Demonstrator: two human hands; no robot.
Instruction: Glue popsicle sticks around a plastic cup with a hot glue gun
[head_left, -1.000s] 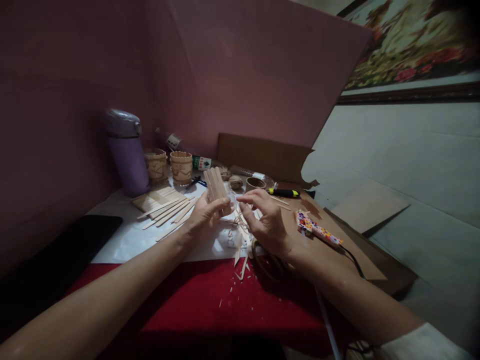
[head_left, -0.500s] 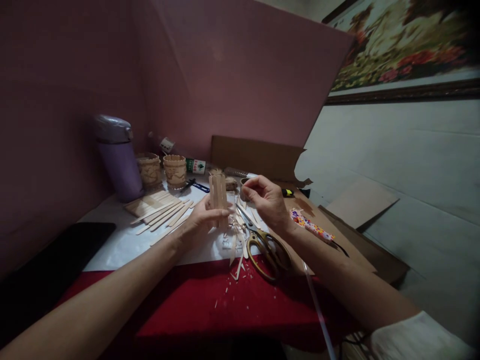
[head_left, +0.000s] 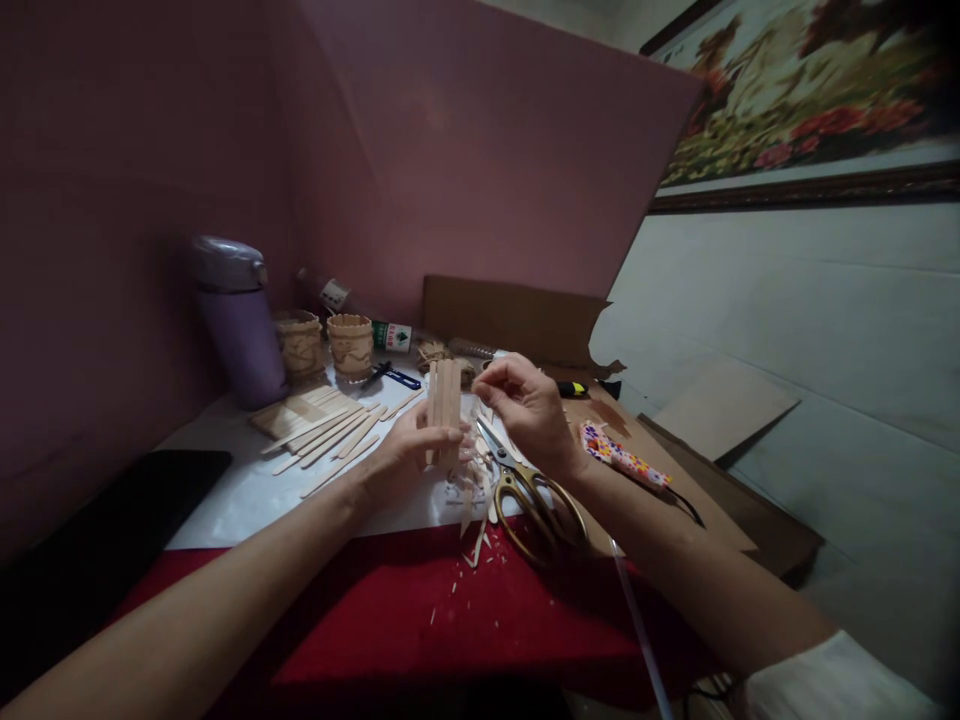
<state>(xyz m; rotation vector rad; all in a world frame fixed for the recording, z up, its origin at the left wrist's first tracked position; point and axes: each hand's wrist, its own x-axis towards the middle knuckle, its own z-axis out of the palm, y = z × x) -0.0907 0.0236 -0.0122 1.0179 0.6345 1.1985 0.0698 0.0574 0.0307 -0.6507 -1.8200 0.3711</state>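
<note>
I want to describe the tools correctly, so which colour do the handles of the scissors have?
The scissors' handles are brownish gold, best seen in the head view.

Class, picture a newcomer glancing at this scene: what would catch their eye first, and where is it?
Probably the upright bundle of wooden sticks, held in the left hand at the centre, with the right hand raised beside it. Next, the gold-handled scissors just below the right hand, partly over the bright red cloth at the front.
</note>
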